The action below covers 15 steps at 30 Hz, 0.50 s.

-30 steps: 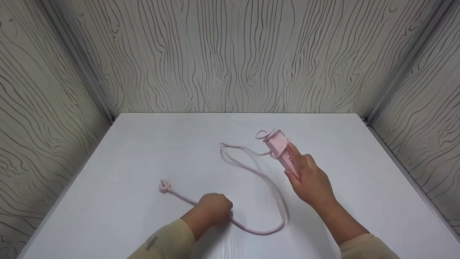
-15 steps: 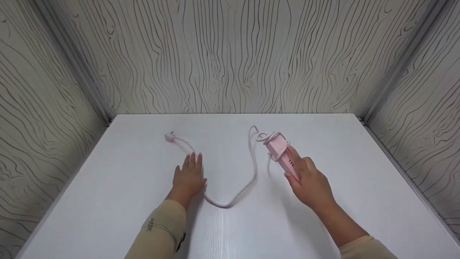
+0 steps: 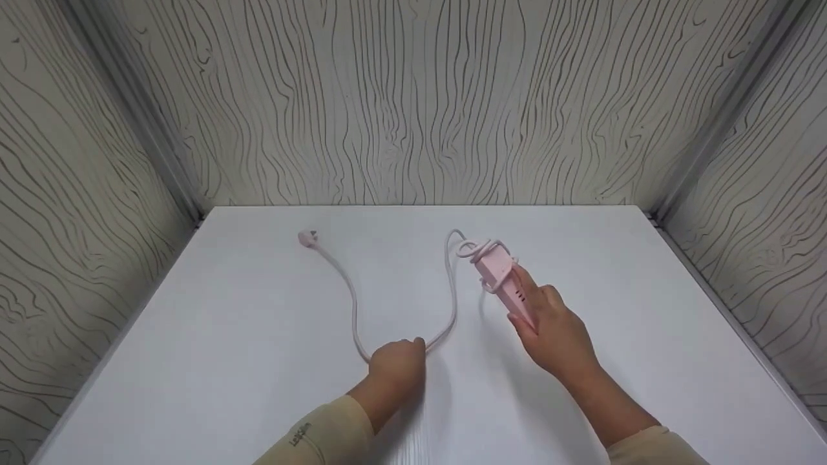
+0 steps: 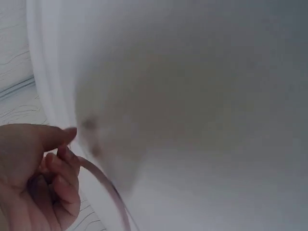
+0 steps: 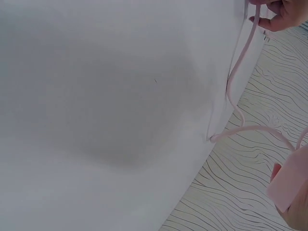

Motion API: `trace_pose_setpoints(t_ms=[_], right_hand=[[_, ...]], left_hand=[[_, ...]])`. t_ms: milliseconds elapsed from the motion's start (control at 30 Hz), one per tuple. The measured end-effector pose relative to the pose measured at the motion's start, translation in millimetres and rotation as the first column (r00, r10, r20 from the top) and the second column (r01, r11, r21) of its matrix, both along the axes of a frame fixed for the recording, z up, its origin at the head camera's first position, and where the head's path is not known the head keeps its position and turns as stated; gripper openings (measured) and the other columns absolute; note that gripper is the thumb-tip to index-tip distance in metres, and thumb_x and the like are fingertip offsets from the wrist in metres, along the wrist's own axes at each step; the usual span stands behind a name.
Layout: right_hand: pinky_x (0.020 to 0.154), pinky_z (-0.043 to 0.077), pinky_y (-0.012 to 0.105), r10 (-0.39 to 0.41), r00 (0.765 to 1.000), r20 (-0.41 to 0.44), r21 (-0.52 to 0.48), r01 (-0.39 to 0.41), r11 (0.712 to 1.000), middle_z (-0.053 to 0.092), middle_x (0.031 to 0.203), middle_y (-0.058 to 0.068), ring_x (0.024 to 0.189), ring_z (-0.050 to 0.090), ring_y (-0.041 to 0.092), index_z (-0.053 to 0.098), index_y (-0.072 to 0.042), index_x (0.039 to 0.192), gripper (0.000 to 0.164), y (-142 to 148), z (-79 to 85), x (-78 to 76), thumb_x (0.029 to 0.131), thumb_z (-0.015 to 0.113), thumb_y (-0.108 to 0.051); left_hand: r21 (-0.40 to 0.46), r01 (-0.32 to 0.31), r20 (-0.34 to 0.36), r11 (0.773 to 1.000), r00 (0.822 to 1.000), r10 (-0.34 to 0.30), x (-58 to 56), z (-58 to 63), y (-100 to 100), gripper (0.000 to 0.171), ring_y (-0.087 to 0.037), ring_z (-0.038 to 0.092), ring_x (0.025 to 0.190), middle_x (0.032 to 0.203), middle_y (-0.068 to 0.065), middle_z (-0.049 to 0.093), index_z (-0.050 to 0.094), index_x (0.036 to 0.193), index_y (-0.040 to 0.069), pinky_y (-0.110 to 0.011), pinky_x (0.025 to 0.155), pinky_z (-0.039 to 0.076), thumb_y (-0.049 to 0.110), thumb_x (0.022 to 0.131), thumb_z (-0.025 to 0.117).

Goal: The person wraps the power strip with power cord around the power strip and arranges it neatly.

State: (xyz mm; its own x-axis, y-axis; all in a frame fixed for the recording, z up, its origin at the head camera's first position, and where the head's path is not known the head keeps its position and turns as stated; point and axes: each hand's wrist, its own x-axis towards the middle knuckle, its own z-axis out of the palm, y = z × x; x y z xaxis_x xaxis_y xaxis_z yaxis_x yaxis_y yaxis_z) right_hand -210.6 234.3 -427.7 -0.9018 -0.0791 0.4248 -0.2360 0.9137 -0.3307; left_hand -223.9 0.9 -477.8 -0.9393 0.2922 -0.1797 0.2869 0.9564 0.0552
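In the head view my right hand grips a pink slim block-shaped appliance with small dark slots, right of the table's middle. Loops of its pink power cord are wound around its far end. From there the cord sags toward me and runs back to a pink plug at the far left. At the low point of this bend my left hand holds the cord between thumb and curled fingers; the left wrist view shows the cord coming out past the fingertips. The appliance's blunt end shows in the right wrist view.
Everything is on or over a white table. Wood-grain panels enclose it: a back wall and a side wall on the left, with another on the right. Grey metal posts stand at the corners.
My left hand slid leftward and away along the cord with flattened fingers, then came back toward me and took hold of it. The plug moved farther away. My right hand stayed nearly still.
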Motion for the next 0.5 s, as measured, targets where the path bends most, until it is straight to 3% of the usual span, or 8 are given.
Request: trace_pose_setpoints(t_ms=[100,267,367,500], right_hand=[[0.060,0.050,0.040,0.005,1.000,-0.002,0.001,-0.005,1.000,0.051,0.101,0.012,0.070,0.055,0.022,0.021,-0.035,0.142,0.077,0.2,-0.4,0.7,0.082,0.067,-0.023],[0.060,0.050,0.038,0.019,1.000,0.005,-0.004,-0.019,1.000,0.051,0.100,0.011,0.069,0.054,0.021,0.022,-0.035,0.142,0.076,0.0,-3.3,3.4,0.082,0.067,-0.023],[0.059,0.049,0.035,0.028,1.000,0.007,-0.014,-0.028,1.000,0.051,0.100,0.010,0.069,0.053,0.020,0.024,-0.034,0.142,0.074,-1.2,-5.3,5.1,0.082,0.066,-0.022],[0.059,0.048,0.033,0.036,0.999,0.016,-0.020,-0.036,0.999,0.051,0.099,0.008,0.069,0.052,0.018,0.025,-0.034,0.142,0.073,-4.0,-6.9,7.2,0.082,0.066,-0.022]], left_hand=[[0.027,-0.046,-0.044,0.999,0.998,0.047,-4.8,-2.3,-6.9,0.033,-0.027,0.063,0.091,0.095,-0.011,0.064,0.055,0.119,0.007,-0.037,0.078,0.050,0.013,0.086,0.057],[0.102,-0.119,-0.106,0.988,0.986,0.129,-26.2,-4.2,-30.4,0.029,-0.028,0.061,0.097,0.103,-0.013,0.063,0.054,0.119,0.004,-0.038,0.083,0.049,0.008,0.092,0.048],[0.135,-0.134,-0.081,0.982,0.986,0.145,-37.1,-7.3,-46.1,0.028,-0.029,0.057,0.107,0.114,-0.014,0.059,0.052,0.120,0.003,-0.039,0.090,0.045,0.010,0.094,0.043],[0.174,-0.111,-0.029,0.978,0.993,0.118,-43.6,-13.8,-59.7,0.037,-0.031,0.051,0.115,0.126,-0.017,0.052,0.043,0.128,0.002,-0.042,0.095,0.041,0.020,0.096,0.044]])
